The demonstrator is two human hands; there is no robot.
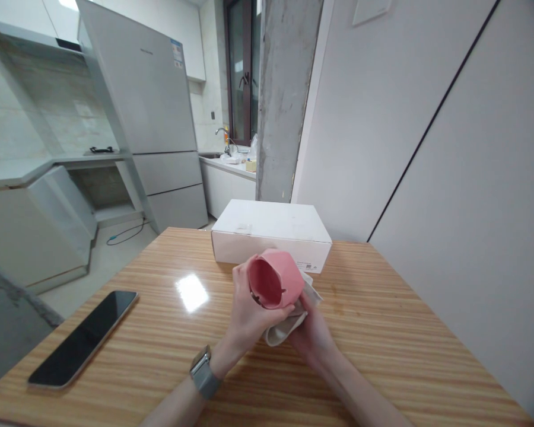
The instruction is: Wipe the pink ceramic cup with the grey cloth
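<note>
Above the table, in the middle of the head view, a pink hollow container is tilted with its open mouth toward me. It has faceted sides, and small dark marks show at its lower rim. My left hand is wrapped round its left side and underside, and a grey watch sits on that wrist. From the right, my right hand grips a pale grey cloth pressed against the container's underside and right side. Part of the cloth and some right fingertips are hidden behind the container.
Just behind my hands, a white box lies on the wooden table. A black phone rests near the left edge. Past the table stand a fridge, a sink counter and a grey pillar; a white wall runs along the right.
</note>
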